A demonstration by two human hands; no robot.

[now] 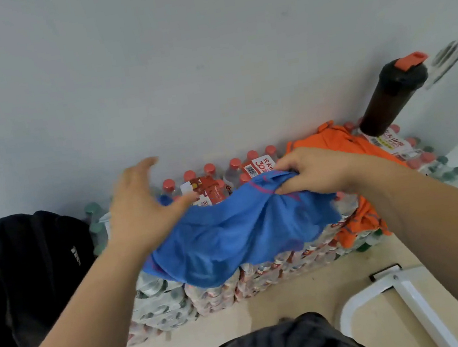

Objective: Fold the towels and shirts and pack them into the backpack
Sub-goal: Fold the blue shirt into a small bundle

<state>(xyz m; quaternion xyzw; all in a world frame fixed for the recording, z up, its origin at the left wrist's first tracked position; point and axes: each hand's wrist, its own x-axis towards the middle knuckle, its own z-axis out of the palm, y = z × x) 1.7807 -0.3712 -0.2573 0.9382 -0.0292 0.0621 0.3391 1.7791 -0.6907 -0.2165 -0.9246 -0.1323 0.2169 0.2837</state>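
Right grip (pixel 319 171) curled tight round blue towel (pixel 230 232); left grip (pixel 140 207) splayed, empty

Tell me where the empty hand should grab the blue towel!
Probably best to pinch the blue towel on its top edge, at the left end, coming from the left. The right hand bunches the top edge further right, so the rest sags over the water bottle packs. The open left hand is right beside that loose end.
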